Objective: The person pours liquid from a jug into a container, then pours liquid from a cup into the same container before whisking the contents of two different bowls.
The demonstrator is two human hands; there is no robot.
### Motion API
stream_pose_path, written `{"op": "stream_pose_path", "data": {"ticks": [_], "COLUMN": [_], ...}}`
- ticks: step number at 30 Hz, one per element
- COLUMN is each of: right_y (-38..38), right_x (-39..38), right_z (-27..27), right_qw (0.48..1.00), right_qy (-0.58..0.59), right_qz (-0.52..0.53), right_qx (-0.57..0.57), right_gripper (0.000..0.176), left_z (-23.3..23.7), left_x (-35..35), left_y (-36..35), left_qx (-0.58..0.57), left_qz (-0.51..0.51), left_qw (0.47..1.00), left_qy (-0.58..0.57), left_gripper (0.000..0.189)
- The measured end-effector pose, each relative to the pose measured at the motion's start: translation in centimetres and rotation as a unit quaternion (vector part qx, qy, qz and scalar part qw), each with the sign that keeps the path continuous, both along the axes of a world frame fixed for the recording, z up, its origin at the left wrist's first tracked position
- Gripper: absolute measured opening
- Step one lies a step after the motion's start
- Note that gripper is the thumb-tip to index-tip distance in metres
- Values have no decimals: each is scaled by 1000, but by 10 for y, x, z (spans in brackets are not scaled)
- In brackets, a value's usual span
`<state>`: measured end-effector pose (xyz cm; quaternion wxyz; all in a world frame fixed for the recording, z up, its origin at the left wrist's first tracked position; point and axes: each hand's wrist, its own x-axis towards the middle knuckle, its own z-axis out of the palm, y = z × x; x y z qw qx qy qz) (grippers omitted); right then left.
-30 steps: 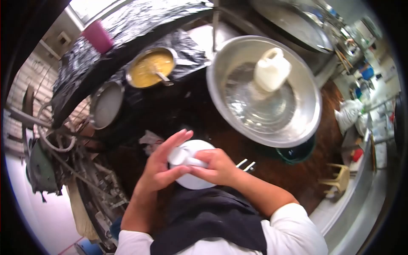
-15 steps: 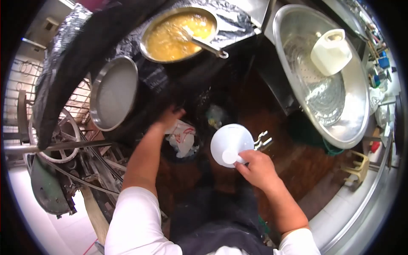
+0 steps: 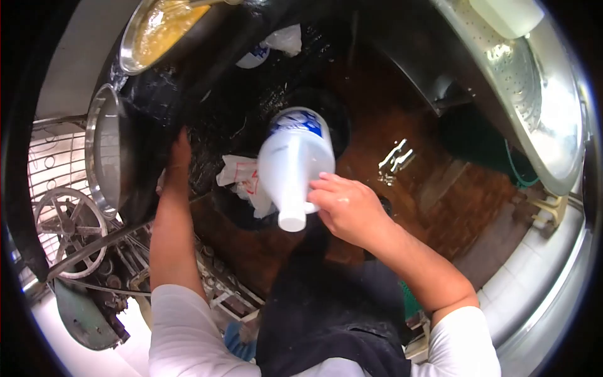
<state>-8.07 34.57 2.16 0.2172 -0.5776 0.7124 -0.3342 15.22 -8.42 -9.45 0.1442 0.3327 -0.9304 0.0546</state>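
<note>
My right hand [image 3: 348, 210] grips a white plastic bottle [image 3: 292, 166] by its neck; the bottle has a blue label at its base and its open mouth points toward me. My left hand [image 3: 177, 157] reaches down to the left and rests against the black foil-covered edge [image 3: 147, 125] of the counter, with nothing seen in it. Below the bottle lies crumpled white plastic with red print [image 3: 242, 179] in a dark bin.
A steel pot of yellow batter [image 3: 157, 28] sits at top left, a round steel pan [image 3: 103, 151] on the left edge. A large steel basin [image 3: 540, 94] with a white jug fills the upper right. Metal tongs [image 3: 394, 160] lie on the brown floor.
My left hand let go of the bottle and reached down-left to the black edge. My right hand tipped the bottle so its base points away. The view has leaned further down.
</note>
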Motion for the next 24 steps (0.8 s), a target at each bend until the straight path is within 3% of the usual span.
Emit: {"op": "stream_pose_path", "data": {"ticks": [2, 5, 8, 9, 11, 15, 18, 24], "right_y": [-13, -31, -42, -42, -41, -29, -17, 25], "right_x": [4, 8, 10, 11, 14, 16, 19, 6], "right_z": [-14, -29, -36, -38, -40, -46, -52, -65], "right_qw": [1000, 997, 986, 985, 976, 972, 966, 964], "right_qy": [-12, -30, -153, -158, -214, -231, -253, -258], "right_qz": [-3, -23, -29, -30, -34, -31, -43, -43], "right_qx": [-21, -75, -63, -62, -3, 18, 20, 47], "right_gripper": [22, 21, 17, 17, 17, 18, 18, 22], "left_z": [25, 18, 4, 3, 2, -7, -16, -25], "left_x": [-17, -19, -25, -23, -20, -14, -27, -101], "left_y": [19, 12, 1, -1, -4, -21, -32, -90], "left_qx": [26, 3, -32, -31, -142, -213, -82, 142], "left_qz": [42, 67, 25, 24, 35, 37, 44, 228], "left_qw": [993, 993, 981, 982, 988, 975, 982, 910], "left_qy": [106, 102, 188, 184, 39, -58, 166, 316], "left_gripper": [48, 45, 42, 42, 41, 42, 36, 34]}}
